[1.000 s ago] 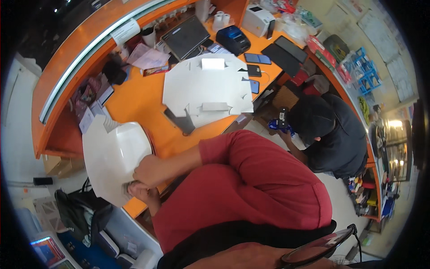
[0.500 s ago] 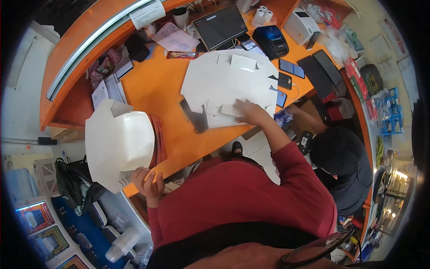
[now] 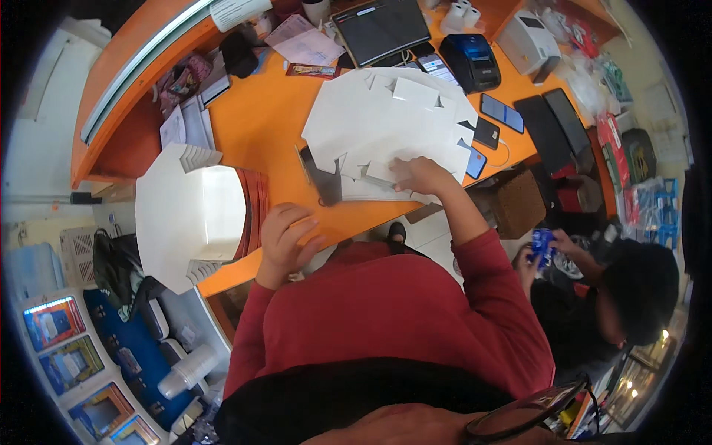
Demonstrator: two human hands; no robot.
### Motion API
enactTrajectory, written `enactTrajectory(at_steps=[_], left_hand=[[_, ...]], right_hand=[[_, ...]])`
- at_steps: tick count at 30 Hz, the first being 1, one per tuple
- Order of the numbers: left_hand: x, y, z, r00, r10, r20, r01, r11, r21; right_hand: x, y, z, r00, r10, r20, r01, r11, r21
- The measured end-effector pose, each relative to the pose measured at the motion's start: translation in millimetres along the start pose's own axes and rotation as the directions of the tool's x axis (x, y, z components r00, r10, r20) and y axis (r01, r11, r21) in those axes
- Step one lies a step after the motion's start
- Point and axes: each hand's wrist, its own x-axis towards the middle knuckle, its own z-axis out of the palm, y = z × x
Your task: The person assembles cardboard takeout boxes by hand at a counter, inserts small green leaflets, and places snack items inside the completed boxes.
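A flat white cardboard sheet (image 3: 371,122) with cut slots and flaps lies on the orange table, apparently on top of others. My right hand (image 3: 424,176) is at its near edge, fingers curled on a small cut flap (image 3: 377,175) that tilts up a little. My left hand (image 3: 289,241) hovers above the table's front edge, fingers apart, holding nothing. To its left stands a stack of partly folded white cardboard trays (image 3: 167,222) with red-brown outer sides. A dark flat object (image 3: 324,180) shows beside the sheet's left edge.
Along the back stand a dark monitor (image 3: 380,31), a blue-black card terminal (image 3: 470,61) and a white printer (image 3: 528,43). Phones (image 3: 502,113) lie right of the sheet. Beyond the table's right side, a co-worker in black (image 3: 593,319) holds a blue packet (image 3: 543,247).
My left hand has left the tray stack's near corner and moved right and away from me. My right fingers have curled onto the flap. The co-worker has shifted and now shows a blue packet.
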Motion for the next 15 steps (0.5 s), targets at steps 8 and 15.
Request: enactTrajectory(at_steps=[8, 15], left_hand=[[48, 21, 50, 0.971, -0.073, 0.228, 0.106, 0.985, -0.134], [56, 34, 88, 0.958, -0.124, 0.259, 0.161, 0.979, -0.128]], right_hand=[[0, 15, -11, 1.000, 0.024, -0.001, -0.022, 0.944, 0.329], [9, 21, -15, 0.997, 0.030, -0.076, -0.014, 0.977, 0.211]])
